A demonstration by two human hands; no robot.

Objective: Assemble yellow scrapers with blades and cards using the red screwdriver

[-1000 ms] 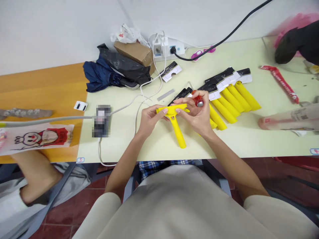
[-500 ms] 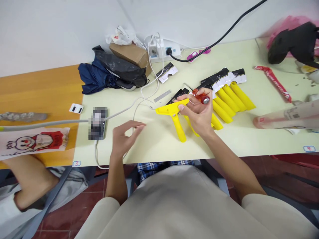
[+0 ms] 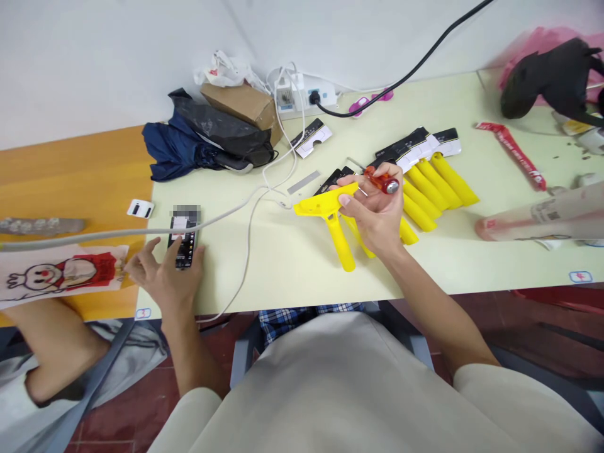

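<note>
My left hand (image 3: 172,277) is over the lower part of a phone (image 3: 185,242), its fingers spread and one fingertip on or just above the screen. My right hand (image 3: 375,211) grips a yellow scraper (image 3: 325,202) by one end of its wide head, the handle hanging down toward me. The same hand also keeps a screwdriver (image 3: 383,181) with a clear red handle across its fingers. Just behind that hand lie several yellow scraper handles (image 3: 441,185) in a row with black-and-white cards (image 3: 410,148). A thin metal blade (image 3: 303,182) lies flat on the table.
White cables (image 3: 248,251) run across the table to a power strip (image 3: 309,94). A dark folded umbrella (image 3: 174,145) and a cardboard box (image 3: 243,104) stand at the back left. A red wrapper (image 3: 514,154) and a plastic cup (image 3: 542,214) lie on the right. Another person's arm (image 3: 61,333) is at lower left.
My left hand has moved left from the table's middle to the phone, and its fingers have spread. My right hand still holds the scraper and screwdriver in nearly the same place.
</note>
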